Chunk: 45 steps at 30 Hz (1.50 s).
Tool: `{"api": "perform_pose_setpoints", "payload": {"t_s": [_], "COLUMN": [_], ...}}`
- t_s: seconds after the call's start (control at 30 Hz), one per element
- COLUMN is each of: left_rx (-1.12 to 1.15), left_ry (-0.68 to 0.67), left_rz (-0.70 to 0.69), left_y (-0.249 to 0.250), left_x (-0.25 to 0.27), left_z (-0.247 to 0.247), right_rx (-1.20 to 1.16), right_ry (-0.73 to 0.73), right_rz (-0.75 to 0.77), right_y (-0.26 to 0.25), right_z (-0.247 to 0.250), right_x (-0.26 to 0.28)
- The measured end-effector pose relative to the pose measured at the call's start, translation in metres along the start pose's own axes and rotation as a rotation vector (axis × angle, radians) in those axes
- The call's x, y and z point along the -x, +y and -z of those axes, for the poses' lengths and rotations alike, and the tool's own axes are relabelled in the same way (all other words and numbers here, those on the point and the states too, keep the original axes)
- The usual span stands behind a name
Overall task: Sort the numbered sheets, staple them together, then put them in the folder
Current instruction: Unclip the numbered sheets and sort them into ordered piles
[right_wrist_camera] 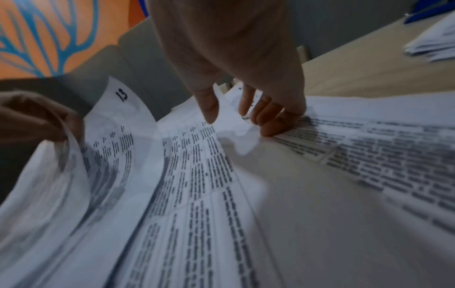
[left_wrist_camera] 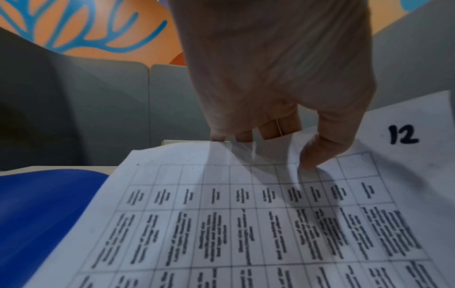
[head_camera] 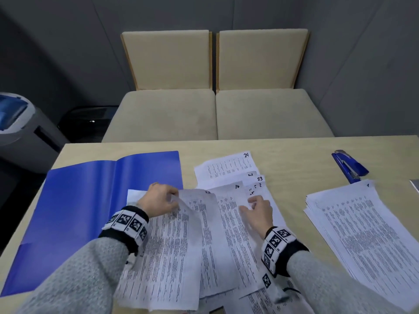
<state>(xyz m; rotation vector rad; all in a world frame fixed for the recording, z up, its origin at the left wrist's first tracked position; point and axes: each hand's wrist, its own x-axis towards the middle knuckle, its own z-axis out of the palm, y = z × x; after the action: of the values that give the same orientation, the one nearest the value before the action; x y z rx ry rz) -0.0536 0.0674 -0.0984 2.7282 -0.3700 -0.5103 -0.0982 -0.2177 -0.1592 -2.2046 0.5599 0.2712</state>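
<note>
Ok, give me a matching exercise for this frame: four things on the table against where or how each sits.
Things:
1. open blue plastic folder
2. blue metal stapler
3. printed sheet numbered 13
4. neat pile of sheets topped by number 1

States:
A. far right, untouched
B. lifted by the left hand
C. lying flat on the left
D. squared up on the right, near the stapler

Pairs: 1-C, 2-A, 3-B, 4-D
</note>
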Motion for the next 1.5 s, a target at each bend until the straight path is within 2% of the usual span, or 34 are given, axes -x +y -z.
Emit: {"api": "perform_pose_setpoints", "payload": {"t_s": [0.07,0.2,0.3,0.43,0.6,0.7,0.8,0.87,0.93,1.0,1.07,1.13,1.17,1.3,1.37,1.5], "left_rx": [0.027,0.071,0.09,0.076,-0.199,-0.254,-0.189,-0.08,-0.046,-0.035,-0.008,-0.047,-0.058,0.087,0.111,0.095], "left_ry": [0.017,0.035,0.059,-0.043,-0.181,-0.113,0.168,0.356,0.413,0.358,0.221,0.127,0.135,0.331,0.359,0.245], "left_rz": [0.011,0.054,0.136,0.237,0.4,0.477,0.529,0.469,0.31,0.089,-0.065,-0.111,-0.118,-0.118,-0.18,-0.322], "left_y": [-0.007,-0.021,-0.043,-0.081,-0.107,-0.123,-0.118,-0.091,-0.05,-0.005,0.034,0.061,0.071,0.093,0.1,0.117], "left_x": [0.006,0.012,0.018,0.025,0.033,0.033,0.026,0.016,0.003,-0.011,-0.022,-0.031,-0.035,-0.045,-0.048,-0.049], "left_z": [0.001,0.001,0.006,0.015,0.022,0.012,-0.004,-0.01,-0.016,-0.029,-0.047,-0.063,-0.068,-0.074,-0.077,-0.089], "right_rx": [0.18,0.342,0.316,0.225,0.234,0.244,0.268,0.249,0.228,0.226,0.25,0.225,0.206,0.172,0.179,0.16], "right_ry": [-0.086,-0.086,-0.1,-0.104,-0.142,-0.125,-0.084,-0.074,-0.094,-0.126,-0.158,-0.158,-0.164,-0.248,-0.274,-0.292], "right_rz": [-0.009,-0.08,-0.104,-0.069,-0.112,-0.162,-0.153,-0.139,-0.133,-0.141,-0.119,-0.079,-0.047,0.074,0.088,0.043], "right_y": [-0.002,-0.011,-0.011,-0.004,-0.002,-0.005,-0.007,-0.007,-0.007,-0.006,-0.004,-0.001,0.004,0.019,0.03,0.051], "right_z": [-0.003,-0.009,-0.008,-0.004,-0.003,-0.004,-0.008,-0.009,-0.009,-0.007,-0.005,-0.001,0.001,0.034,0.055,0.081], "right_x": [0.001,-0.001,-0.003,0.001,0.001,0.001,0.004,0.005,0.004,0.003,0.004,0.007,0.007,0.006,0.006,0.009]}}
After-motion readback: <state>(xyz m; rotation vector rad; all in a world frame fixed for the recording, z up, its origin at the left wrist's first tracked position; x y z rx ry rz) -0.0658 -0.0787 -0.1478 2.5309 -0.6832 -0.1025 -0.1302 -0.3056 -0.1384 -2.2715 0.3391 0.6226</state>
